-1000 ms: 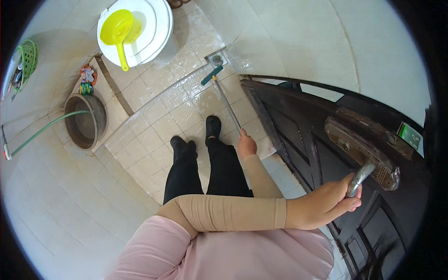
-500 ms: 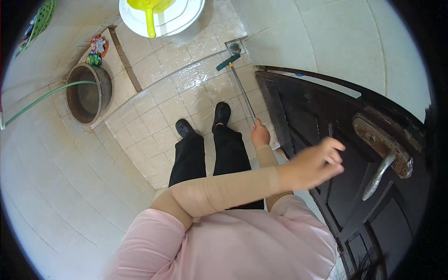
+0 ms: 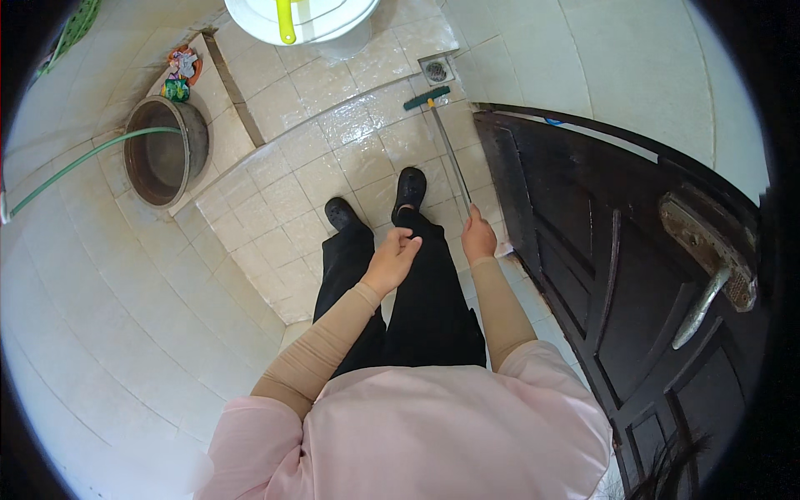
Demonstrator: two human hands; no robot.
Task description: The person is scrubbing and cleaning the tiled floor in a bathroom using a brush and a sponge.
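Held in my right hand (image 3: 478, 239) is the grey handle of a long floor brush (image 3: 451, 154). The fingers are wrapped round the handle's near end. Its dark green brush head (image 3: 426, 97), with a yellow joint, rests on the wet tiles just below a floor drain (image 3: 435, 72). My left hand (image 3: 392, 265) hangs over my black trousers, loosely bent, with thumb and fingers a little apart and nothing in it.
A dark wooden door (image 3: 575, 225) with a metal lever handle (image 3: 701, 308) stands at my right. At the left, a green hose (image 3: 87, 166) runs into a round brown tub (image 3: 197, 137). A white lidded bucket (image 3: 346, 43) is ahead, bearing a yellow-green handled thing (image 3: 286, 21). A low step edge crosses the floor.
My left hand has swung from near the door at the right back to the left, over my legs. My right hand keeps hold of the floor brush, whose head stays near the drain.
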